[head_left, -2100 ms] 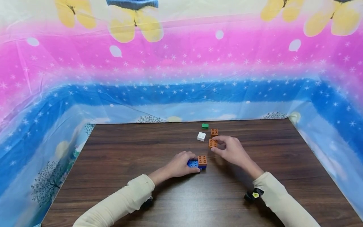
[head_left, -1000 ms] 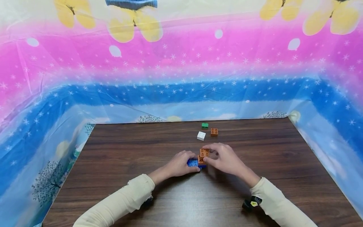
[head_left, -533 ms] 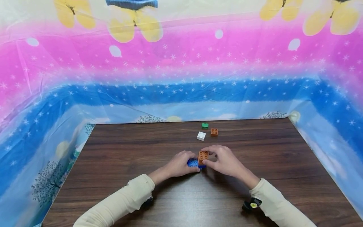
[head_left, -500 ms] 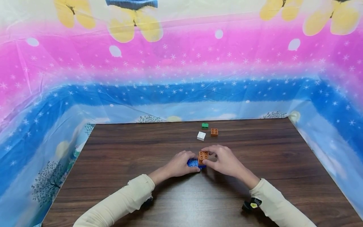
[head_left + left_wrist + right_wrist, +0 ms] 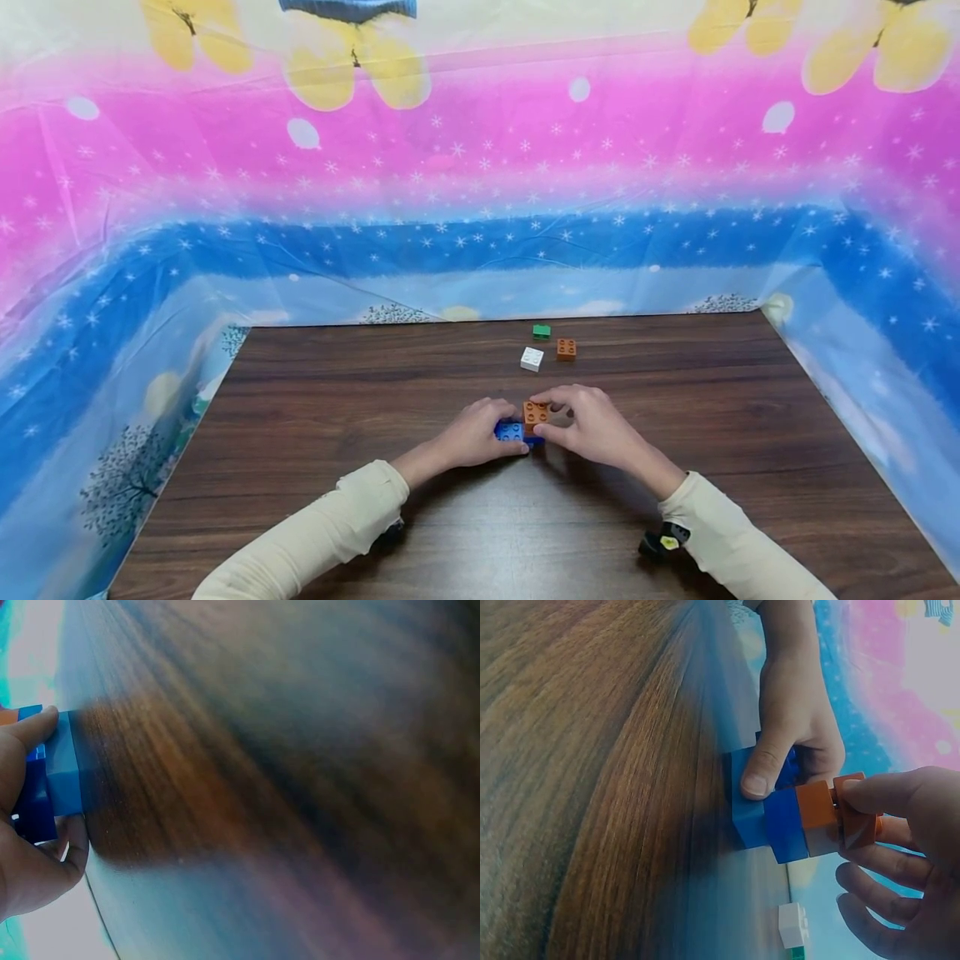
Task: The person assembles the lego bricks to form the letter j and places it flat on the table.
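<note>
My left hand (image 5: 474,433) grips a small build of toy building bricks on the table: a lighter blue brick (image 5: 744,814) at the bottom with a darker blue brick (image 5: 786,829) on it. On the darker blue one sits an orange brick (image 5: 817,817). With thumb and fingers my right hand (image 5: 594,425) pinches a second orange brick (image 5: 536,412), directly over the first. A narrow gap shows between the two orange bricks in the right wrist view. The left fingers partly cover the blue studs (image 5: 510,431).
Behind the hands lie a white brick (image 5: 532,359), a green brick (image 5: 542,332) and another orange brick (image 5: 566,349) on the dark wooden table (image 5: 337,375). A patterned cloth (image 5: 480,167) stands around the table's back and sides.
My right hand has taken an orange brick from beside the white one, carried it toward me and left, and lowered it over the build. My left hand has stayed in place.
</note>
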A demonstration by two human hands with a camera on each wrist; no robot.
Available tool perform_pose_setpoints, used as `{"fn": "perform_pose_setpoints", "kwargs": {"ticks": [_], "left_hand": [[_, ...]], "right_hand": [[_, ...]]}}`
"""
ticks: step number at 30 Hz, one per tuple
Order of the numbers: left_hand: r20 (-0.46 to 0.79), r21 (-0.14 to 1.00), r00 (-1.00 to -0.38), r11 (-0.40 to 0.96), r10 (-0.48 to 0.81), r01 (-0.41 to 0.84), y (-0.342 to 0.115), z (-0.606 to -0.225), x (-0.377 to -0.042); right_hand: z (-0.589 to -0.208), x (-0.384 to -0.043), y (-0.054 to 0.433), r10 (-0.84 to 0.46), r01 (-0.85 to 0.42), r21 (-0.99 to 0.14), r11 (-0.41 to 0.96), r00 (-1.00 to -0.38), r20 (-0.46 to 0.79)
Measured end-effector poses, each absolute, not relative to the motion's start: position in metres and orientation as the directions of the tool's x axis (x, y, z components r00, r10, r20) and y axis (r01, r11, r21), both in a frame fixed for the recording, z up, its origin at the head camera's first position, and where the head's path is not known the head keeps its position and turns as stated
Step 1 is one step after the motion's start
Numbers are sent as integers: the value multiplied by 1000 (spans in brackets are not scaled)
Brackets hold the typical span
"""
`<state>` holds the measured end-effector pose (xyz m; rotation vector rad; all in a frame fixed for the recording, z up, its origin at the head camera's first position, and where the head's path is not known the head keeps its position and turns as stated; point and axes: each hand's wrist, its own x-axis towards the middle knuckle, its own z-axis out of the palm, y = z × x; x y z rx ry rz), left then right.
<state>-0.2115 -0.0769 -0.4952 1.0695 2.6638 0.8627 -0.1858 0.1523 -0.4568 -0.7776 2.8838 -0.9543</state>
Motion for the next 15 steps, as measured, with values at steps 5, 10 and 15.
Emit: {"fn": "perform_pose_setpoints", "kwargs": {"ticks": [5, 10, 15], "left_hand": [[72, 551, -736, 588, 673, 592, -77, -497, -213], [69, 548, -737, 592, 672, 591, -77, -496, -213], [66, 551, -741, 594, 669, 586, -76, -495, -212]], "right_hand": [[-457, -188, 153, -471, -472, -543, 694, -869, 154], [-455, -190, 152, -492, -505, -503, 701, -854, 171], [-455, -193, 152, -523, -541, -478, 692, -832, 185]]}}
